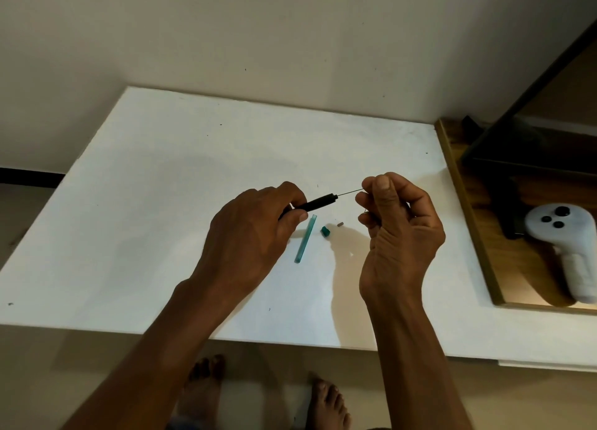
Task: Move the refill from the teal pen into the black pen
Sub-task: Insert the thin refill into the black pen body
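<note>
My left hand (255, 236) grips the black pen (318, 202), which points right, a little above the white table (145, 203). A thin refill (350, 192) runs from the black pen's open end to my right hand (399, 232), whose thumb and fingertips pinch its far end. The empty teal pen barrel (305, 239) lies on the table just below the black pen. Beside it sit a small teal cap piece (325, 231) and a tiny grey piece (340, 224).
A wooden tray (475, 236) at the right holds a white controller (568, 245) and a dark box. The table's near edge runs below my wrists; bare feet stand on the floor beneath. A wall rises behind the table.
</note>
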